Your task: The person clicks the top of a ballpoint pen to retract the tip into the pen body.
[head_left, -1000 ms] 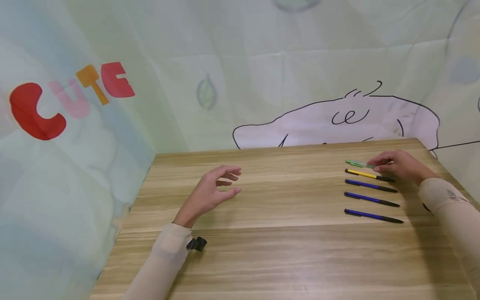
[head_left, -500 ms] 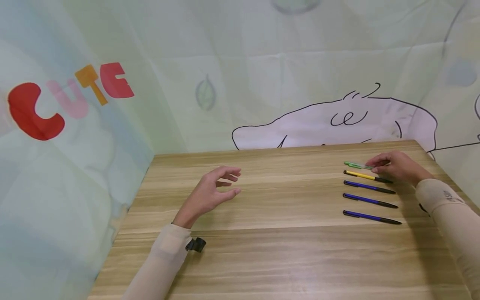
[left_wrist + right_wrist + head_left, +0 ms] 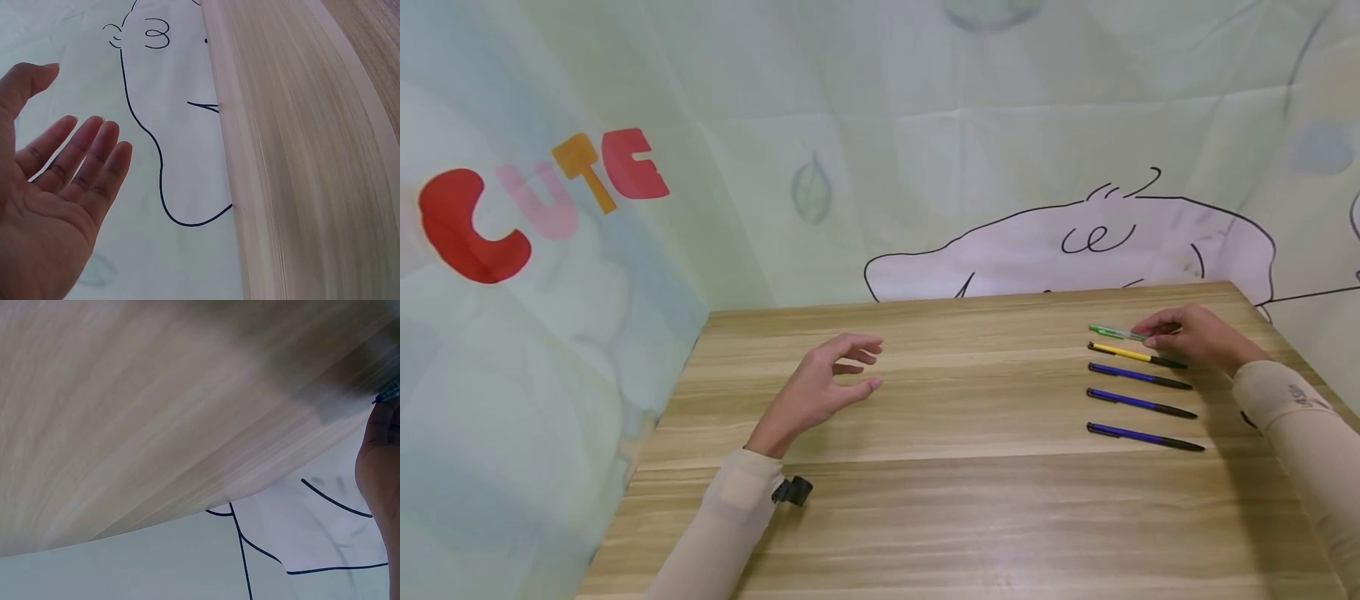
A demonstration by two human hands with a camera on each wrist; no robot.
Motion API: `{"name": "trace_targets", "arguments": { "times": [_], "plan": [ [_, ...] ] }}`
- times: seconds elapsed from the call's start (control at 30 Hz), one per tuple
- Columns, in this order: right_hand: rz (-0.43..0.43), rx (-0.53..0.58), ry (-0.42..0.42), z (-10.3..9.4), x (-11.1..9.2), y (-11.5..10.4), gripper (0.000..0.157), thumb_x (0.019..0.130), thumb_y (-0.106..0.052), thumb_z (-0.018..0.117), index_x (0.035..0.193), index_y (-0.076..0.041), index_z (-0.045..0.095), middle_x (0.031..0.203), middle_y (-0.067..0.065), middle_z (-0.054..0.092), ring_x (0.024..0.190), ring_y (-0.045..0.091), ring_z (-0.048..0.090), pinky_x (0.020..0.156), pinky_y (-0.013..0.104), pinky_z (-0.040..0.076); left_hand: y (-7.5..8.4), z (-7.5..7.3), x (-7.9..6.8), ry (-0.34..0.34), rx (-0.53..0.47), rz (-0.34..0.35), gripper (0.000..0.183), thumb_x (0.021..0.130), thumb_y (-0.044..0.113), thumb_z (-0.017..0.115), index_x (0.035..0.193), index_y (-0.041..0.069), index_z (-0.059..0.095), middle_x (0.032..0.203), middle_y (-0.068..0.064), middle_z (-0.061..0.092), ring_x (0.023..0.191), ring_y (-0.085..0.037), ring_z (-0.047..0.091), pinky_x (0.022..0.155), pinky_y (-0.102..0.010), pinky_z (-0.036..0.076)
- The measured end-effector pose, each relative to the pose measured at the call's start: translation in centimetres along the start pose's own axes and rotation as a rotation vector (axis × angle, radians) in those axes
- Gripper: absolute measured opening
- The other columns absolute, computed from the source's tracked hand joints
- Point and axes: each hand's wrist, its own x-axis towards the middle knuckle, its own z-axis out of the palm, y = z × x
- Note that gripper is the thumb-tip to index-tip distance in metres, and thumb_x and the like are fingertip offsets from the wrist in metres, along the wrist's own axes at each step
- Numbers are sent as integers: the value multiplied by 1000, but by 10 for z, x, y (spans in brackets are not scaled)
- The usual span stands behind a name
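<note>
At the far right of the table, my right hand (image 3: pixel 1195 337) pinches the tip end of a green pen (image 3: pixel 1108 332), whose clip end points left. Just in front of it lies a yellow pen (image 3: pixel 1135 355) with a black grip. Nearer still are three blue pens (image 3: pixel 1138 376), roughly parallel in a column. In the right wrist view only the edge of the right hand (image 3: pixel 378 469) and a bit of the green pen's tip (image 3: pixel 389 392) show. My left hand (image 3: pixel 820 383) hovers over the table's left half, fingers relaxed and holding nothing; its palm shows in the left wrist view.
The wooden table (image 3: pixel 970 517) ends at the back against a printed cloth (image 3: pixel 970 192) with a cartoon outline. Another cloth with the letters CUTE hangs along the left side. A small black device (image 3: pixel 793 490) sits at the left wrist.
Both hands hold almost the same place, the right one still on the green pen. The whole head view has shifted only slightly.
</note>
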Motion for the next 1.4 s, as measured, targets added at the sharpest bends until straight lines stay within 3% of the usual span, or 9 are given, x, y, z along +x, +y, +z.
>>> {"name": "trace_targets", "arguments": {
  "times": [0.23, 0.57, 0.93, 1.17, 1.4],
  "plan": [
    [6, 22, -19, -2, -1, -4, 25, 97, -13, 70, 120, -3, 73, 119, 17, 70, 98, 15, 62, 76, 15, 49, 0, -1, 0, 3, 4, 5, 50, 89, 14, 79, 136, 16, 62, 129, -3, 65, 115, -22, 64, 99, -48, 56],
    [8, 23, -41, -3, 0, -7, 27, 97, -12, 69, 121, 0, 71, 119, 20, 69, 100, 19, 62, 74, 15, 49, 0, -3, -1, 3, 10, 2, 50, 90, 16, 79, 137, 17, 61, 129, -2, 65, 116, -23, 64, 99, -42, 56],
    [-30, -57, -57, -6, -1, -9, 27, 97, -15, 69, 122, -4, 72, 120, 17, 70, 107, 29, 62, 85, 35, 52, 1, -6, -2, 12, 10, -11, 50, 89, 15, 79, 136, 18, 62, 128, -1, 65, 115, -23, 64, 98, -40, 57],
    [-34, -63, -62, -7, 0, -7, 30, 96, -23, 72, 120, -5, 72, 115, 12, 71, 101, 22, 61, 81, 33, 50, 1, -6, -2, 13, 11, -3, 50, 89, 15, 79, 136, 18, 62, 128, -1, 65, 115, -23, 64, 98, -40, 57],
    [-50, -87, -42, -6, 2, -3, 23, 95, -18, 73, 114, -5, 74, 109, 8, 72, 97, 17, 60, 79, 28, 50, 3, -5, -2, 11, 7, -3, 50, 90, 15, 79, 136, 18, 62, 128, -1, 65, 116, -28, 64, 98, -40, 56]
  ]
}}
